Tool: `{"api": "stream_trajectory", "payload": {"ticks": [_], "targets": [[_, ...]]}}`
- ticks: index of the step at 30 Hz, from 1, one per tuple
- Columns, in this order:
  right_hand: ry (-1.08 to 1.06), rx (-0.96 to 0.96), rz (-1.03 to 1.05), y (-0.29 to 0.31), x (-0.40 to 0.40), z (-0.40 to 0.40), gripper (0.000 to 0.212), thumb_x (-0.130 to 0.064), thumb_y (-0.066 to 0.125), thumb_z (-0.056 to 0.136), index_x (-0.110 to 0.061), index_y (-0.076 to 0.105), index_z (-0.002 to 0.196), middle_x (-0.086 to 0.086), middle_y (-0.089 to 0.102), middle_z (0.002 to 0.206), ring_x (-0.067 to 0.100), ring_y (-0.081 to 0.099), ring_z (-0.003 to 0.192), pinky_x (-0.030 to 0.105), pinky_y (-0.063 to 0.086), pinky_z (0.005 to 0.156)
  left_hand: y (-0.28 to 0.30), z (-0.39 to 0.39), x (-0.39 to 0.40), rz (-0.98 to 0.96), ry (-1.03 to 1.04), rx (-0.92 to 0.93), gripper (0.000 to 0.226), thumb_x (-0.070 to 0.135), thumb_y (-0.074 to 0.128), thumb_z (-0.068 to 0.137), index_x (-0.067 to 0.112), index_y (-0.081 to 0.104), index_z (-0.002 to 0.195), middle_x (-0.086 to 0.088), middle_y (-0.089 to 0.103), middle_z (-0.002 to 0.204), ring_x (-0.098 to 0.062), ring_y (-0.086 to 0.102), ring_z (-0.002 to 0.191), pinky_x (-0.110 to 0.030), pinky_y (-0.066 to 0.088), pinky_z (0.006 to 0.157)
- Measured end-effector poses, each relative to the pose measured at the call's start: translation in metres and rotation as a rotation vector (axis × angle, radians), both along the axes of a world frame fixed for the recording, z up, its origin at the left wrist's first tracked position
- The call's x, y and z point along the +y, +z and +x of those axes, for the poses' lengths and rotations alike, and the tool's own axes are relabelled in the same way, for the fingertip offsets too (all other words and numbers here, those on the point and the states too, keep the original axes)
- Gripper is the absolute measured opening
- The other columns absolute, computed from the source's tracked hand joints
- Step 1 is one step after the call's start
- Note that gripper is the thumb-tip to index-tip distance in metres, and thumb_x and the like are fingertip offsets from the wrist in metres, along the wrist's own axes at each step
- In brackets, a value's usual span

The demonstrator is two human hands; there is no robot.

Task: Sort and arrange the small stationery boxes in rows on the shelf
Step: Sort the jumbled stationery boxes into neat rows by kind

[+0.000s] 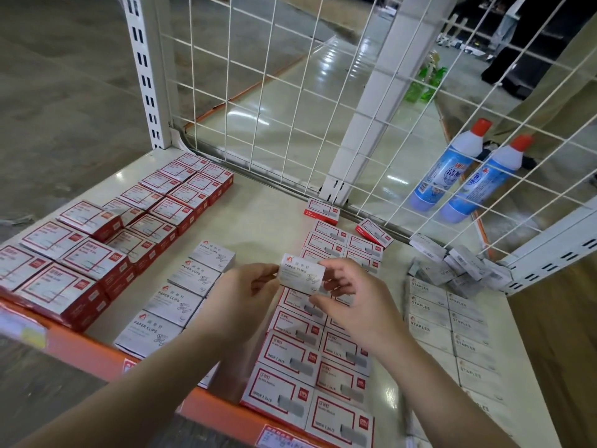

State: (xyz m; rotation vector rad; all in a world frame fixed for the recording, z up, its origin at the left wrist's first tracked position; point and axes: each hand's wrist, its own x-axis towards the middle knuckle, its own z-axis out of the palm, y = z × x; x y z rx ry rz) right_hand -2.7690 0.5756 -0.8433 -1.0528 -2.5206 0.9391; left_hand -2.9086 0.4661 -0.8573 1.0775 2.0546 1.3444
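Note:
A white "PAPER CLIPS" box (302, 274) is held above the shelf (265, 211) between both hands. My left hand (240, 297) pinches its left end and my right hand (350, 297) pinches its right end. A row of matching white paper-clip boxes (181, 302) runs to the left of my hands. Beneath my hands lie two columns of red-bordered staple boxes (310, 360). Red-and-white paper-clip boxes (129, 227) fill the left side in rows. White "STAPLES" boxes (452, 324) line the right.
Several loose grey boxes (452, 266) lie jumbled at the back right corner, and two red boxes (323, 211) sit loose near the wire mesh back (290, 92). Two blue bottles (458, 176) stand behind the mesh. An orange rail (97, 350) edges the shelf front.

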Motion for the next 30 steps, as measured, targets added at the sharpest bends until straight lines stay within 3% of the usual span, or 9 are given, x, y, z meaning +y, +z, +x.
{"api": "stream_trajectory", "payload": {"ticks": [4, 9, 13, 16, 20, 27, 30], "targets": [[0.016, -0.001, -0.001, 0.004, -0.002, -0.006, 0.042, -0.035, 0.072, 0.077, -0.037, 0.051, 0.113, -0.020, 0.060, 0.104, -0.006, 0.055, 0.094, 0.020, 0.050, 0.084, 0.002, -0.006, -0.004, -0.062, 0.075, 0.117, 0.035, 0.021, 0.053, 0.092, 0.015, 0.055, 0.126, 0.003, 0.059, 0.116, -0.009, 0.055, 0.102, -0.017, 0.044, 0.085], [0.073, -0.054, -0.044, 0.010, -0.004, -0.028, 0.031, -0.036, 0.071, 0.077, -0.037, 0.047, 0.098, -0.022, 0.056, 0.090, -0.005, 0.054, 0.086, 0.014, 0.047, 0.075, -0.002, -0.028, -0.018, -0.170, 0.106, 0.334, 0.036, 0.012, 0.051, 0.091, 0.012, 0.055, 0.126, -0.003, 0.055, 0.124, -0.017, 0.052, 0.111, -0.024, 0.040, 0.091], [0.129, -0.152, -0.020, 0.005, -0.004, -0.049, 0.033, -0.040, 0.066, 0.080, -0.028, 0.054, 0.109, -0.023, 0.053, 0.093, -0.005, 0.050, 0.081, 0.012, 0.039, 0.067, -0.005, -0.045, -0.031, -0.291, 0.088, 0.460, 0.038, 0.014, 0.049, 0.091, 0.014, 0.053, 0.129, 0.001, 0.051, 0.131, -0.017, 0.047, 0.118, -0.028, 0.039, 0.096], [0.137, -0.159, -0.029, -0.003, -0.004, -0.060, 0.034, -0.037, 0.066, 0.081, -0.027, 0.054, 0.112, -0.019, 0.054, 0.099, -0.001, 0.051, 0.089, 0.010, 0.036, 0.067, -0.007, -0.050, -0.037, -0.340, 0.059, 0.492, 0.037, 0.019, 0.048, 0.093, 0.017, 0.053, 0.129, 0.005, 0.050, 0.131, -0.013, 0.045, 0.117, -0.025, 0.037, 0.096], [0.114, -0.159, -0.050, -0.009, -0.003, -0.070, 0.037, -0.039, 0.065, 0.083, -0.027, 0.055, 0.117, -0.018, 0.052, 0.100, -0.012, 0.044, 0.079, 0.006, 0.032, 0.055, -0.009, -0.052, -0.040, -0.365, 0.006, 0.517, 0.035, 0.024, 0.047, 0.092, 0.019, 0.057, 0.125, 0.007, 0.051, 0.131, -0.014, 0.045, 0.118, -0.027, 0.039, 0.096], [0.093, -0.184, -0.099, -0.015, 0.003, -0.079, 0.046, -0.041, 0.063, 0.084, -0.022, 0.055, 0.126, -0.008, 0.059, 0.115, 0.001, 0.049, 0.092, 0.003, 0.030, 0.065, -0.006, -0.050, -0.039, -0.358, -0.059, 0.541, 0.035, 0.026, 0.041, 0.096, 0.022, 0.051, 0.129, 0.009, 0.045, 0.136, -0.011, 0.038, 0.125, -0.024, 0.033, 0.100], [0.084, -0.169, -0.079, -0.016, 0.002, -0.081, 0.039, -0.035, 0.058, 0.089, -0.021, 0.056, 0.126, -0.007, 0.059, 0.119, -0.001, 0.047, 0.090, 0.000, 0.029, 0.062, -0.007, -0.051, -0.038, -0.348, -0.057, 0.535, 0.037, 0.027, 0.041, 0.096, 0.024, 0.049, 0.132, 0.011, 0.043, 0.139, -0.010, 0.037, 0.127, -0.023, 0.033, 0.101]]}}
